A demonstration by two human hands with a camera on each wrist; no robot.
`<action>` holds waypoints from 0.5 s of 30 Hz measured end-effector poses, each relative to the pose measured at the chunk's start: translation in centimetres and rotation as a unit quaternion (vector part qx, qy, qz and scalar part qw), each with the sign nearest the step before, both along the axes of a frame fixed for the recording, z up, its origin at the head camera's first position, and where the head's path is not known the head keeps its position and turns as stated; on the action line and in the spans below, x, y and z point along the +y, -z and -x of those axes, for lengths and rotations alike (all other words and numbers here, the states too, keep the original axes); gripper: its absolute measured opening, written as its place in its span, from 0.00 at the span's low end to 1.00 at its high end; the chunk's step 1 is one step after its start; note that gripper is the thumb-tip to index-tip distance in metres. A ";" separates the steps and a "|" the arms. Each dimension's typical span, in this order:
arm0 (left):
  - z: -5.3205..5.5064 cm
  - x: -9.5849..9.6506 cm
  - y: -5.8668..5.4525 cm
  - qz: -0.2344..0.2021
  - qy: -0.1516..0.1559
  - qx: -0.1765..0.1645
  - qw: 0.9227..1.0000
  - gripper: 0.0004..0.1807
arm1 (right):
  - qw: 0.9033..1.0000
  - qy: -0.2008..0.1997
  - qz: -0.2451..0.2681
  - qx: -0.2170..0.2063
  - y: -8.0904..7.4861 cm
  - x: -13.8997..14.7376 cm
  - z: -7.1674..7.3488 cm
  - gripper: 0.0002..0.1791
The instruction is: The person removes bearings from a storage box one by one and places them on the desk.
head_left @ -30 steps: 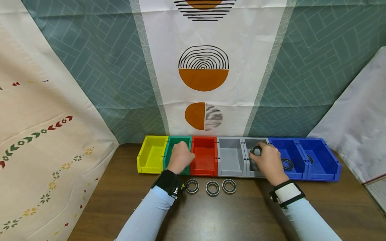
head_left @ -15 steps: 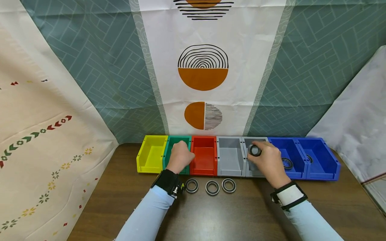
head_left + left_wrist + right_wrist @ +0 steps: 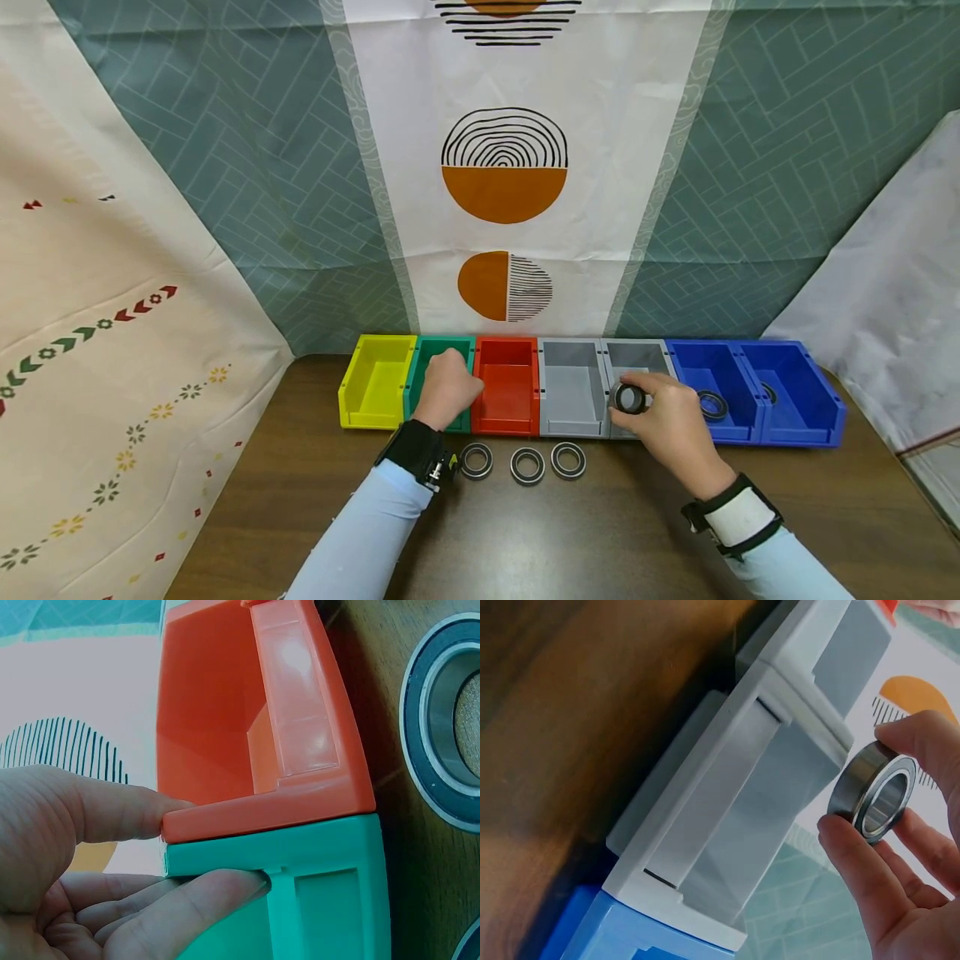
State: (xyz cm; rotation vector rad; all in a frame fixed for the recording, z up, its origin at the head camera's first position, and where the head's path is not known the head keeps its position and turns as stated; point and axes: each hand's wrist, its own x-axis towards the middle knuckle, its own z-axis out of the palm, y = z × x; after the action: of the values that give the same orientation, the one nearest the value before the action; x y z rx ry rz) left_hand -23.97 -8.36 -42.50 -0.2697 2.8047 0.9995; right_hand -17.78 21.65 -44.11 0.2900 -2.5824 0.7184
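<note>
My right hand [image 3: 671,421] pinches a ball bearing [image 3: 857,782] between thumb and fingers, above the right grey bin [image 3: 727,817]. In the right wrist view the bearing is tilted, its bore facing the palm. On the other side, my left hand [image 3: 450,388] grips the adjoining walls of the red bin [image 3: 210,705] and the green bin [image 3: 330,900], thumb and fingers on opposite sides. Three more bearings lie flat on the table in front of the bins: a left one [image 3: 477,477], a middle one [image 3: 527,482] and a right one [image 3: 568,476].
The bins stand in a row against a hanging cloth [image 3: 502,83]. A yellow bin [image 3: 378,392] is at the left end, and another grey bin [image 3: 573,392] adjoins the red one. Bearings lie in the left blue bin [image 3: 738,433] and the right blue bin [image 3: 802,437].
My right hand has moved slightly toward the front of the grey bin with the bearing, which now sits lower in the head view. My left hand keeps its place.
</note>
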 end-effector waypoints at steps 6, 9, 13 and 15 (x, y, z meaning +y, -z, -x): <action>0.1 0.0 0.2 0.001 0.001 0.001 1.000 0.09 | 1.000 -0.004 -0.003 -0.016 0.2 -0.4 -1.2 0.25; 0.1 0.0 0.2 0.002 0.001 0.002 1.000 0.09 | 1.000 -0.016 -0.006 -0.025 0.4 -0.8 -1.8 0.25; 0.0 0.1 0.0 0.003 0.000 0.006 1.000 0.09 | 0.998 -0.031 -0.017 -0.055 1.0 -1.2 -2.3 0.24; -0.1 0.1 -0.1 0.004 0.000 0.007 1.000 0.10 | 0.996 -0.036 -0.025 -0.076 1.3 -1.3 -2.6 0.24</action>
State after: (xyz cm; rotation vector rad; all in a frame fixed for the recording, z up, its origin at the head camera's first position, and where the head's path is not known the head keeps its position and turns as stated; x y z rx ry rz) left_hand -23.86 -8.29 -42.45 -0.2654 2.8212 0.9951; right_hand -15.19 20.32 -45.39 0.3591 -2.7493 0.7277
